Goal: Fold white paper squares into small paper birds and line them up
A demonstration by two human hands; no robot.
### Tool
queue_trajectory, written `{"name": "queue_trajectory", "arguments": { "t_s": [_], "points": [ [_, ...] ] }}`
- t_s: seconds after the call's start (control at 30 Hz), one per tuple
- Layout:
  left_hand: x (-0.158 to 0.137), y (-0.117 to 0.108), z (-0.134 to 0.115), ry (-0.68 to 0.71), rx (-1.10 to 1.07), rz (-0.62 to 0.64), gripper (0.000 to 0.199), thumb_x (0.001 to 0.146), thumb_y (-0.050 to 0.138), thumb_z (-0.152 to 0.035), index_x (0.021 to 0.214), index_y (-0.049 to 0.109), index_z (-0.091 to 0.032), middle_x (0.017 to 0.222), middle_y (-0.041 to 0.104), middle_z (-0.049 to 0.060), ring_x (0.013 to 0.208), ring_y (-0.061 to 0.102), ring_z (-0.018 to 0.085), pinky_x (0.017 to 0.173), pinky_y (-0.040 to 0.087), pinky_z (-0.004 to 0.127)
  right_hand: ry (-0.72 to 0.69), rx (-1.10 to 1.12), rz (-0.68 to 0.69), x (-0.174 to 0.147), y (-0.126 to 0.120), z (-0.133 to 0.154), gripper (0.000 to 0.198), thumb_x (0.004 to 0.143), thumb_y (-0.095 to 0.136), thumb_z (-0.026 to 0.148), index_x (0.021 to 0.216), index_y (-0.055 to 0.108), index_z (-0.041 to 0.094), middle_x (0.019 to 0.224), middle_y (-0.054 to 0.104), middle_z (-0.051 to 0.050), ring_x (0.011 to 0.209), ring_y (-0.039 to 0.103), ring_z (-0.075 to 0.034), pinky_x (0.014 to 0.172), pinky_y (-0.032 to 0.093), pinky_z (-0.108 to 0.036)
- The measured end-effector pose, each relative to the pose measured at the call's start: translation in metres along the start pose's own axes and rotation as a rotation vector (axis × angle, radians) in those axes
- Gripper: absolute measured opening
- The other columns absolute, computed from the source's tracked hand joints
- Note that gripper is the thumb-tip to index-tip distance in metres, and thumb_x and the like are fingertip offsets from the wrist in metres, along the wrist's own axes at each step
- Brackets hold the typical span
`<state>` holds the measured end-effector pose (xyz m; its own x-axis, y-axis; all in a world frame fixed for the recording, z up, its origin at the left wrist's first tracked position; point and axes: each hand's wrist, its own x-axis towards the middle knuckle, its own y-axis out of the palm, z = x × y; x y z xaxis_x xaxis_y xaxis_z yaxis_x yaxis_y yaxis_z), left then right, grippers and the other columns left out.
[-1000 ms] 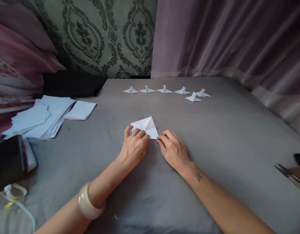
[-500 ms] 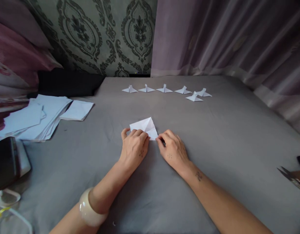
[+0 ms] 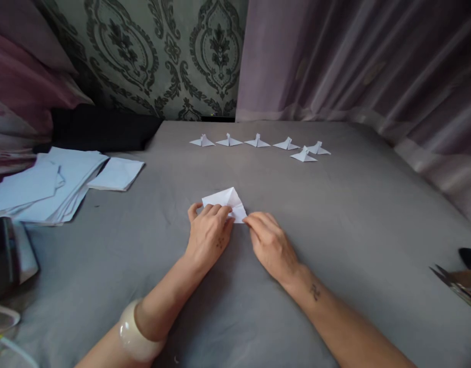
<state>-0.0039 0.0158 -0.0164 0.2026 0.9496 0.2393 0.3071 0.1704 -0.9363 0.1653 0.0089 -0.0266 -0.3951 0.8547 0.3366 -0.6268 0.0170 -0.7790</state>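
Observation:
A partly folded sheet of white paper [image 3: 221,197] lies on the grey cloth in front of me, creased, with one point facing away. My left hand [image 3: 209,228] is closed over its near left part, the fingers pressing and pinching the near edge and hiding much of it. At the right corner, my right hand [image 3: 271,242] pinches the paper between thumb and fingertips. Farther back, several folded white paper birds [image 3: 257,141] stand in a row, and one paper bird [image 3: 304,155] sits slightly nearer than the rest.
Loose white sheets [image 3: 69,181] are piled at the left, beside a stack of smaller paper squares [image 3: 117,174]. A dark device [image 3: 3,260] and a white cable [image 3: 19,350] lie at the near left. Scissors [image 3: 450,281] rest at the right edge. Black cloth [image 3: 101,128] lies behind the sheets.
My right hand has turned at the paper's right corner, its fingers now straighter and closer together. My left hand stays on the paper. The view has shifted slightly.

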Motion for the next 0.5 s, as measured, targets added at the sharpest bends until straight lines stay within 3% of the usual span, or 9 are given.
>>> {"name": "queue_trajectory", "arguments": {
  "t_s": [0.17, 0.3, 0.4, 0.5],
  "points": [
    [-0.001, 0.001, 0.005, -0.039, -0.037, -0.024, 0.022, 0.086, 0.053, -0.023, 0.107, 0.056, -0.02, 0.091, 0.069, 0.005, 0.089, 0.061, 0.024, 0.094, 0.026, 0.047, -0.052, -0.113, 0.15, -0.003, 0.0, 0.015, 0.032, 0.088, 0.038, 0.002, 0.107, 0.06, 0.016, 0.107, 0.061, -0.011, 0.102, 0.053, -0.023, 0.087, 0.05, -0.038],
    [-0.004, -0.008, 0.016, -0.12, -0.126, 0.013, 0.021, 0.081, 0.061, -0.031, 0.099, 0.058, -0.021, 0.097, 0.068, 0.006, 0.094, 0.057, 0.025, 0.092, 0.029, 0.046, -0.042, -0.153, 0.188, -0.002, -0.001, 0.017, 0.033, 0.089, 0.038, 0.002, 0.109, 0.06, 0.015, 0.106, 0.06, -0.011, 0.101, 0.053, -0.023, 0.086, 0.05, -0.038],
    [-0.006, -0.016, 0.025, -0.103, -0.172, 0.049, 0.01, 0.085, 0.056, -0.027, 0.092, 0.062, -0.023, 0.101, 0.067, 0.005, 0.098, 0.054, 0.025, 0.091, 0.029, 0.046, -0.032, -0.165, 0.188, -0.001, -0.001, 0.017, 0.034, 0.091, 0.038, 0.007, 0.119, 0.056, 0.015, 0.106, 0.059, -0.011, 0.099, 0.053, -0.023, 0.085, 0.05, -0.037],
    [-0.007, -0.018, 0.03, -0.029, -0.169, 0.038, 0.019, 0.091, 0.045, -0.02, 0.095, 0.063, -0.023, 0.105, 0.066, 0.006, 0.101, 0.051, 0.024, 0.091, 0.03, 0.045, -0.02, -0.171, 0.191, 0.0, -0.001, 0.017, 0.033, 0.093, 0.04, 0.013, 0.122, 0.055, 0.016, 0.106, 0.059, -0.011, 0.098, 0.053, -0.023, 0.085, 0.05, -0.037]
  ]
}}
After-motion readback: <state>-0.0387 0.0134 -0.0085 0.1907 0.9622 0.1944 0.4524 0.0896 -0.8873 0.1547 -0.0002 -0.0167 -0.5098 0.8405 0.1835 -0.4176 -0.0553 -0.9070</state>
